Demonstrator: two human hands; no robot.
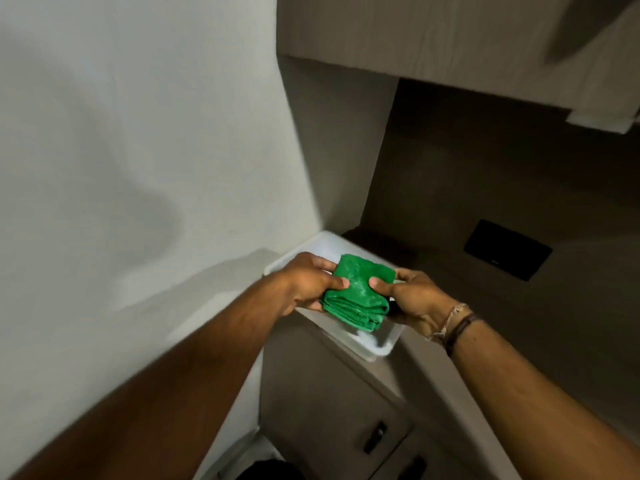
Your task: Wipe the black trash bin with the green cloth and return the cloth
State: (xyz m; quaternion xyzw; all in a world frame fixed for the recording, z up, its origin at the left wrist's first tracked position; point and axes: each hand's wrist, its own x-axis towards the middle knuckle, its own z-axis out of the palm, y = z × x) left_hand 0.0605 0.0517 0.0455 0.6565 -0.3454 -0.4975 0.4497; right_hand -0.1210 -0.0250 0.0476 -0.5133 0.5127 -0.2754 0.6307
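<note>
Both hands, left hand (304, 284) and right hand (412, 299), pinch the folded green cloth (356, 292) over the white tray (375, 349), so returning it looks nearly done, or wiping not yet begun.

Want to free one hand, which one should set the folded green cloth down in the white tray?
Probably the left hand: it grips the green cloth over the white tray, while the right hand sits off its edge.
</note>
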